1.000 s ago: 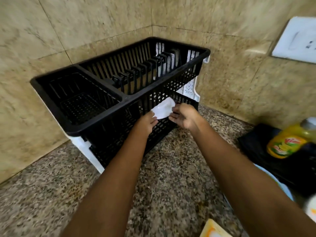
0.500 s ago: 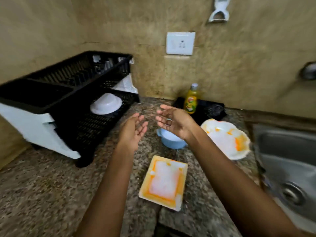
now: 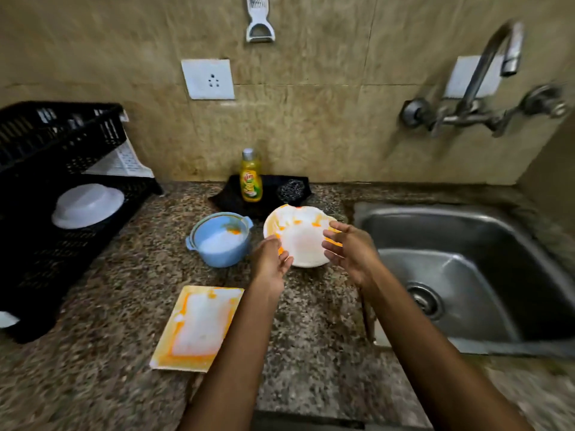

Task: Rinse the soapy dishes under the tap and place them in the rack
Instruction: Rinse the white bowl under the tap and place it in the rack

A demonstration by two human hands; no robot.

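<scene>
White bowl now sits upturned in the rack, left of frame. I have my left hand and right hand empty, fingers spread, moved to the soapy plate at centre; it goes next.

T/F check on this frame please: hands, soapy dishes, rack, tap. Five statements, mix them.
1. Both the left hand and the right hand are open at the round white-and-orange soapy plate. True.
2. The black plastic dish rack holds nothing. False: an upturned white bowl sits on its lower tier.
3. The metal wall tap is running. False: no water visible.
4. The blue two-handled pot sits left of the plate. True.
5. The rectangular orange-rimmed tray lies in the steel sink. False: it is on the granite counter.
</scene>
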